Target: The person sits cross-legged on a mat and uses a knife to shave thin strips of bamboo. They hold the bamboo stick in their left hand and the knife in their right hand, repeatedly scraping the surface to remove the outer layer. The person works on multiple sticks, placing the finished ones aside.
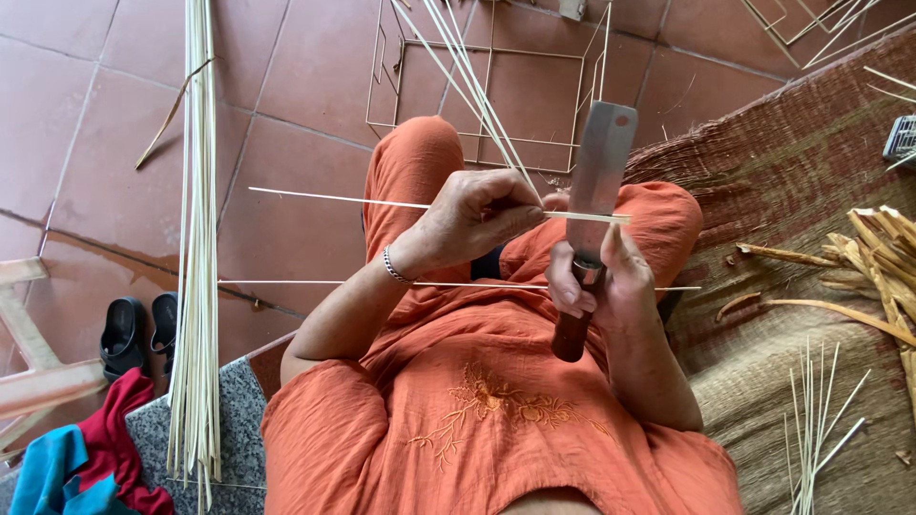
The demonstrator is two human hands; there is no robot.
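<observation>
Shaving a thin bamboo strip with a cleaver, seen from the head camera.
The left hand (472, 215) pinches the bamboo strip (382, 202) across the lap; the right hand (601, 281) is closed around the cleaver (601, 162) handle, blade upright against the strip. I think a shallow blade angle and steady pull work best.

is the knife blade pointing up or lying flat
Pointing up. The right hand grips the brown handle low, and the knife blade rises from it, crossing the thin strip pinched by the left hand.

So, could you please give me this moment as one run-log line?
left hand: pinching thin bamboo strip | right hand: gripping cleaver, blade up against strip | strip bundle lies left
</observation>
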